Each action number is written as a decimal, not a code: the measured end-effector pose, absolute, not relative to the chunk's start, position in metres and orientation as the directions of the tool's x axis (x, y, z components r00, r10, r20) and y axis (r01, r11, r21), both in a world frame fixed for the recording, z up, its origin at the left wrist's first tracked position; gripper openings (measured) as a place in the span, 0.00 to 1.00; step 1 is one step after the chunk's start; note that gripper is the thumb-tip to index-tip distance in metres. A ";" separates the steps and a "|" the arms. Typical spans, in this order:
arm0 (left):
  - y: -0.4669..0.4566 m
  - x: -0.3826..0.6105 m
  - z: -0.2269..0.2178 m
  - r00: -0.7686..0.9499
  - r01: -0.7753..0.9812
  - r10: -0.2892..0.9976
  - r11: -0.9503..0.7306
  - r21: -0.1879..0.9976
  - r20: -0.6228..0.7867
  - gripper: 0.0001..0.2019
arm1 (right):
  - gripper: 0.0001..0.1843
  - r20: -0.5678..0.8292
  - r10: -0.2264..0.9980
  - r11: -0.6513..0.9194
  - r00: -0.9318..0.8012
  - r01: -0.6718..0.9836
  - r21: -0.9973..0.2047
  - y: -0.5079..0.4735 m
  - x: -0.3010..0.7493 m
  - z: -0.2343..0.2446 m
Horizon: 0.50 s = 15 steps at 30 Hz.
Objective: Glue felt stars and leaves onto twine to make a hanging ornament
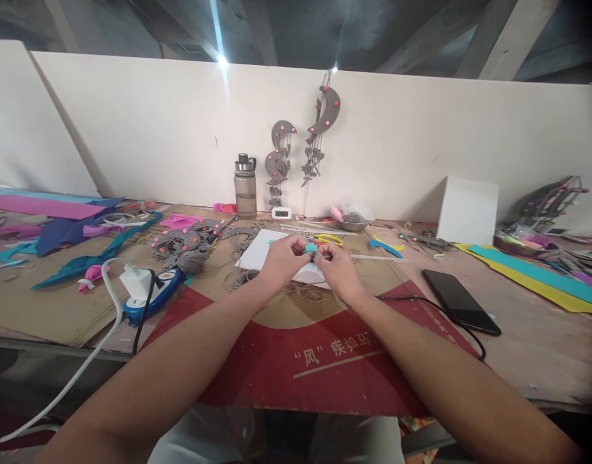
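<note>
Position of teal piece [310,247]: between the fingertips, above a white sheet [254,252]. Left hand [285,259]: thumb and forefinger closed on the teal piece. Right hand [342,270]: fingertips drawn together at the near right edge of the same piece — exact hold partly hidden, not possible to tell.

Just beyond the hands: yellow-handled tool [329,240]. Farther right: blue-and-yellow curved item [385,247]. Beneath the white sheet: red-and-tan cardboard [257,370], laid flat on the tabletop [542,348]. Near the left wrist: loops of gray cord [246,278].

Left side: heap of gray pieces [182,241] with pink and orange dots, then blue power strip [163,290] with white plug [135,281] seated in it. Right side: phone [460,301] lying flat, screen dark, black cable [422,299] alongside.

Rear: bottle [246,190] standing upright before the white panel [155,129]. To its right: two gray crescent ornaments [332,109] — both dotted — hung against the panel.
</note>
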<state>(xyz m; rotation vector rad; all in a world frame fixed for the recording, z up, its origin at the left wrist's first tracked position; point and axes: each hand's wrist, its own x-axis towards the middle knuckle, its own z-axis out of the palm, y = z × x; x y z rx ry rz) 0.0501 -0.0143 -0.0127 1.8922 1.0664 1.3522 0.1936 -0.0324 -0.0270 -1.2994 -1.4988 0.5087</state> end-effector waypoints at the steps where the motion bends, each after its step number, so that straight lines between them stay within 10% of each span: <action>1: -0.013 0.049 -0.012 0.187 0.272 0.864 -0.503 0.820 0.468 0.06 | 0.07 0.408 0.904 0.313 0.127 0.455 -0.834 -0.033 0.194 -0.026; 15: 0.006 0.035 -0.008 0.242 -0.158 0.944 -0.190 0.969 0.225 0.11 | 0.16 0.449 0.892 0.354 0.058 0.529 -0.771 -0.031 0.200 -0.023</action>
